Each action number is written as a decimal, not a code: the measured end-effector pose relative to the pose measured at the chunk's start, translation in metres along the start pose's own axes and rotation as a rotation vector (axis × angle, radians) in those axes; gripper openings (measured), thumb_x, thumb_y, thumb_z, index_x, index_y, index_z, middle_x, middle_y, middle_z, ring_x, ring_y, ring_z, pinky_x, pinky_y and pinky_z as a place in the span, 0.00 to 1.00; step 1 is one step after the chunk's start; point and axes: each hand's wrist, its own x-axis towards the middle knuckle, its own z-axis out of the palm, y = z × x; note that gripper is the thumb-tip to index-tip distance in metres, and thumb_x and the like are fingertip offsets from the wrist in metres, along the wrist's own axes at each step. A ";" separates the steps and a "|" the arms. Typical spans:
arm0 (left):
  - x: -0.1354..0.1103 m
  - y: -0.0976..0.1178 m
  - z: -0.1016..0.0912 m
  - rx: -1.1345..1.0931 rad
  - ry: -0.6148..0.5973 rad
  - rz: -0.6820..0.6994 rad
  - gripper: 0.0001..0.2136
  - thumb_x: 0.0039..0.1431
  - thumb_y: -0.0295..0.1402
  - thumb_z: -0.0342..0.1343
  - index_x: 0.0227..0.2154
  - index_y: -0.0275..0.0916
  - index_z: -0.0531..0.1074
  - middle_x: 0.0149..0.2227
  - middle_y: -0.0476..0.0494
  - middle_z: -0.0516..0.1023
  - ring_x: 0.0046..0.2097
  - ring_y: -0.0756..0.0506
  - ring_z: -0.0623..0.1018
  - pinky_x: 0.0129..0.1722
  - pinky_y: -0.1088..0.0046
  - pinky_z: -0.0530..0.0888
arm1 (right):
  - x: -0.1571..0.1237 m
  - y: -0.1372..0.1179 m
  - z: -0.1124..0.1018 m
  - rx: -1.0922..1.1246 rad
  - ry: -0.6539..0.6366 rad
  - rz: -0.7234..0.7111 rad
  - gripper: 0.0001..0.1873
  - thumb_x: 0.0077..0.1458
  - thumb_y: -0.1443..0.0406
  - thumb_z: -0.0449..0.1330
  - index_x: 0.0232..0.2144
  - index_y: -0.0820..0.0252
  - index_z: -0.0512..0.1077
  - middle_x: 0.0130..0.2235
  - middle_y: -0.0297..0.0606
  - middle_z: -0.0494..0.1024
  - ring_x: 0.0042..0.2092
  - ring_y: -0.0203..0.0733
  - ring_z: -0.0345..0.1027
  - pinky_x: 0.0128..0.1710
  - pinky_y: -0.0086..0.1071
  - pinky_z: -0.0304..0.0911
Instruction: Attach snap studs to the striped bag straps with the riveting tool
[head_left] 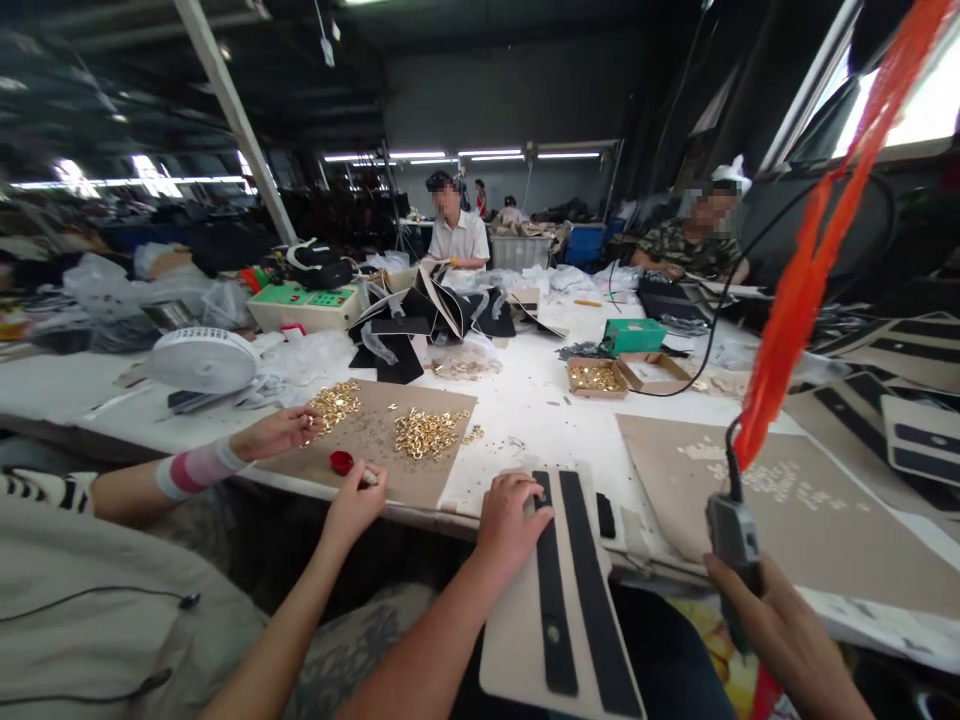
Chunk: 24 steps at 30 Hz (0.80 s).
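My left hand [514, 520] lies at the upper left of a beige panel [553, 560] with two black strips, its fingers curled onto the panel. Whether a small piece is pinched there I cannot make out. The panel rests partly on the table edge and slopes down toward me. A round metal-looking spot shows near the lower end of one strip. In my right hand [780, 630] is a dark electric screwdriver [733, 540], upright, hanging from an orange strap [795, 300] with a black cable. It is right of the panel, apart from it.
On my left, a co-worker's hands [360, 500] are near a red scoop-like piece [341, 462] and piles of gold hardware [427, 432]. A cardboard sheet [675, 480] with small pale pieces lies right. A box of gold parts [596, 378] and a white fan [202, 358] stand farther back.
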 end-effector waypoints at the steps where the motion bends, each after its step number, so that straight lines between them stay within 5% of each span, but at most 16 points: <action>1: 0.000 0.001 -0.001 0.008 0.002 0.012 0.10 0.52 0.28 0.69 0.38 0.40 0.81 0.47 0.41 0.81 0.53 0.38 0.76 0.57 0.55 0.73 | -0.002 0.010 -0.001 0.000 -0.013 -0.021 0.34 0.51 0.39 0.57 0.45 0.59 0.76 0.41 0.49 0.83 0.45 0.63 0.77 0.43 0.48 0.70; 4: -0.002 0.004 -0.005 0.026 0.005 0.054 0.09 0.53 0.27 0.68 0.38 0.41 0.81 0.47 0.41 0.81 0.53 0.37 0.77 0.56 0.56 0.74 | -0.011 0.027 -0.008 -0.013 0.007 -0.095 0.38 0.50 0.39 0.57 0.52 0.59 0.74 0.51 0.52 0.80 0.53 0.67 0.74 0.53 0.53 0.68; 9: -0.005 0.010 -0.009 0.024 0.036 0.094 0.07 0.54 0.27 0.66 0.37 0.39 0.81 0.45 0.39 0.82 0.52 0.35 0.78 0.55 0.56 0.75 | -0.047 0.025 -0.021 0.024 0.261 -0.130 0.44 0.48 0.38 0.60 0.57 0.63 0.72 0.59 0.57 0.73 0.61 0.71 0.65 0.64 0.58 0.56; 11: -0.006 0.012 -0.009 0.012 0.050 0.102 0.07 0.55 0.27 0.65 0.38 0.38 0.81 0.45 0.38 0.82 0.52 0.35 0.78 0.55 0.56 0.74 | -0.069 0.012 -0.012 0.189 0.091 -0.060 0.40 0.48 0.39 0.64 0.53 0.60 0.75 0.52 0.52 0.79 0.55 0.65 0.72 0.60 0.52 0.63; 13: -0.007 0.014 -0.009 -0.004 0.064 0.105 0.07 0.55 0.27 0.64 0.38 0.37 0.80 0.45 0.38 0.82 0.52 0.35 0.78 0.55 0.54 0.74 | -0.089 -0.010 0.006 0.425 -0.247 0.086 0.38 0.48 0.38 0.65 0.51 0.59 0.77 0.42 0.46 0.83 0.46 0.58 0.77 0.50 0.45 0.70; 17: -0.008 0.017 -0.011 -0.061 0.085 0.096 0.10 0.54 0.27 0.64 0.40 0.37 0.81 0.44 0.38 0.82 0.52 0.35 0.79 0.56 0.55 0.74 | -0.111 -0.061 0.047 0.878 -0.695 0.368 0.39 0.55 0.36 0.59 0.49 0.63 0.78 0.36 0.45 0.83 0.36 0.52 0.79 0.32 0.37 0.70; 20: -0.016 0.014 -0.018 -0.123 0.137 0.035 0.13 0.56 0.28 0.63 0.45 0.38 0.81 0.46 0.38 0.83 0.51 0.36 0.80 0.56 0.56 0.75 | -0.111 -0.089 0.057 1.071 -0.854 0.362 0.32 0.52 0.45 0.69 0.47 0.65 0.79 0.40 0.47 0.84 0.40 0.53 0.80 0.36 0.36 0.71; 24: -0.054 -0.001 -0.030 -0.211 0.270 -0.127 0.13 0.65 0.36 0.56 0.46 0.37 0.80 0.47 0.35 0.83 0.49 0.37 0.82 0.52 0.57 0.79 | -0.103 -0.107 0.048 1.152 -0.880 0.334 0.28 0.50 0.51 0.72 0.48 0.65 0.79 0.41 0.47 0.85 0.43 0.55 0.81 0.42 0.39 0.73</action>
